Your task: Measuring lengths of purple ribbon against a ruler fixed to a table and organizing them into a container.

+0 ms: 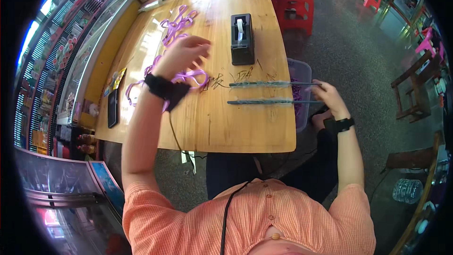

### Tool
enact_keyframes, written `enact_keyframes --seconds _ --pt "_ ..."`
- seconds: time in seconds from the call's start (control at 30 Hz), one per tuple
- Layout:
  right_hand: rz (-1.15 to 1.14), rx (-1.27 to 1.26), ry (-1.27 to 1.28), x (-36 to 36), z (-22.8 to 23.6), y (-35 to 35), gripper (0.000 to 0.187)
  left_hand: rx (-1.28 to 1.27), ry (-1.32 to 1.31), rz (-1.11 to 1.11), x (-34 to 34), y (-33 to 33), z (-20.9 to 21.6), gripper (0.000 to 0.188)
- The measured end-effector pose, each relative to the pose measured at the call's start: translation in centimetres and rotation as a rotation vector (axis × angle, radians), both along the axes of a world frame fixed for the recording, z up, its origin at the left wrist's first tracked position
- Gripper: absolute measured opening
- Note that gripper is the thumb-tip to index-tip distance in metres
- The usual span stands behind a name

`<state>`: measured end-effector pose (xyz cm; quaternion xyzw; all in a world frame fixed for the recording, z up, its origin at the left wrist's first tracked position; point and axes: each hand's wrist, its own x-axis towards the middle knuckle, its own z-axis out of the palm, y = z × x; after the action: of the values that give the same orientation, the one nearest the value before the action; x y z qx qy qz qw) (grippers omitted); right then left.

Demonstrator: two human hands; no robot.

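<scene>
My left hand (186,53) hangs over the left half of the wooden table, above purple ribbon loops (175,24). Motion smears its fingers, which look bent, and I make out nothing in them. At the table's right edge my right hand (332,98) is closed at the outer ends of two thin dark rods. The upper rod (264,84) and the lower rod (264,102) lie about parallel across the edge, a gap between them. Shiny clear material covers their inner parts. A black tape dispenser (242,40) stands farther back.
Below the table's right edge sits a clear plastic tub (302,118) with purple material inside. A black phone (113,108) lies at the table's left edge (231,137). Red stools (302,14) and a wooden chair (415,89) stand right; a dark cord hangs from my left wrist.
</scene>
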<state>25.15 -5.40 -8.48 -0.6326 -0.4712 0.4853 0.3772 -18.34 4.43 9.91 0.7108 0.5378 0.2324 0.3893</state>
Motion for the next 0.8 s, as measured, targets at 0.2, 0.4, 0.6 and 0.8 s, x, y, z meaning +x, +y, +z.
enact_keyframes --seconds 0.2,0.4,0.6,0.8 --pt "0.022 -0.006 -0.078 -3.1 -0.5 -1.3 0.068 0.156 0.502 0.080 -11.4 16.7 -5.1 0.071" --pt "0.086 -0.022 -0.142 -2.3 -1.7 -7.8 0.060 0.287 0.591 0.381 -9.9 24.3 -8.9 0.094" --pt "-0.086 0.029 -0.106 -0.3 1.2 -12.4 0.050 0.358 0.770 0.236 -4.3 21.3 -5.8 0.043" --pt "-0.308 0.367 0.080 -4.4 9.7 -14.0 0.023 0.328 0.110 0.032 -6.6 14.5 -0.6 0.025"
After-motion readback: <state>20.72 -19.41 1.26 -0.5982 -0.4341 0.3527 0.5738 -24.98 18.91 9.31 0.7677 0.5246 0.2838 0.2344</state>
